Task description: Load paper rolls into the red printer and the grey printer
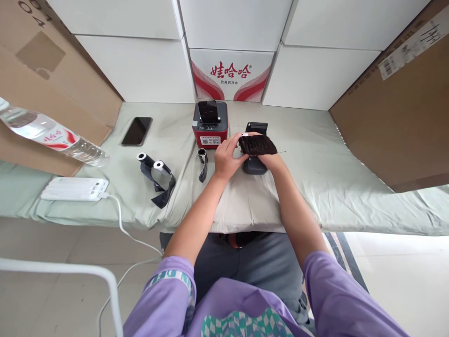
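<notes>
Nearest the viewer, lilac sleeves and grey trousers; two bare forearms reach forward over a table draped in pale green cloth (315, 187), its surface softly creased. The left hand (227, 159) and the right hand (270, 161) meet above a small dark grey device (255, 164) that rests on the cloth. Together they pinch a wrinkled strip of dark ribbon film (257, 145), glossy and crumpled, stretched between the fingertips; the left thumb and forefinger close on its white-tipped end, and the right hand grips it from below, fingers mostly hidden by the film. The device's raised lid (257, 127) stands just behind the film. Left of the hands lies a short black spool with trailing film (202, 161), then two white-capped spools joined by loose black ribbon (157, 175). At the near left edge sits a white power bank (74, 188) with a white cable (121, 220) hanging off the table. Farther back: a black phone (136, 131), a red label printer (210, 124), a tilted clear water bottle (49, 135), white cartons (231, 75) and brown cardboard boxes (396, 117).
</notes>
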Motion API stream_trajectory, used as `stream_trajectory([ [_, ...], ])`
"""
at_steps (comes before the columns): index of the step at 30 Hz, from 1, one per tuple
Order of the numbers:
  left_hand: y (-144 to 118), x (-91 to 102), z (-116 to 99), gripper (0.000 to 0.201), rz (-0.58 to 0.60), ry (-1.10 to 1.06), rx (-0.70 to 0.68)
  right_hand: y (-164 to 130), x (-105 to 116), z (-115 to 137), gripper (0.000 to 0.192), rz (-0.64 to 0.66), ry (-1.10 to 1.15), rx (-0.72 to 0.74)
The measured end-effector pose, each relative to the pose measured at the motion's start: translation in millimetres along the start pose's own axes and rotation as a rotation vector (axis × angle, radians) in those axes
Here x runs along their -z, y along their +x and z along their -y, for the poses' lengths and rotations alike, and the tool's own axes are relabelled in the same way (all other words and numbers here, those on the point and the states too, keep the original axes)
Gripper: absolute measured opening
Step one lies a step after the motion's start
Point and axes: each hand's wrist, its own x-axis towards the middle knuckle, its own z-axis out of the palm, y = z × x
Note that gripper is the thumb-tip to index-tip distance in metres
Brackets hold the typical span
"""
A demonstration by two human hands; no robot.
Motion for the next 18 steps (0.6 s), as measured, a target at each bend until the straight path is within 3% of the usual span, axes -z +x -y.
stream_trajectory([
  [14, 0.2, 3.8, -3.0, 0.069, 0.026, 0.012, 0.02, -0.6, 9.7, -4.2, 0.048, 0.015, -0.047, -0.021],
  [18, 1.5, 1.3, -1.5, 0.068, 0.097, -0.004, 0.047, 4.3, 19.8, -11.3, 0.044, -0.013, -0.188, 0.065],
])
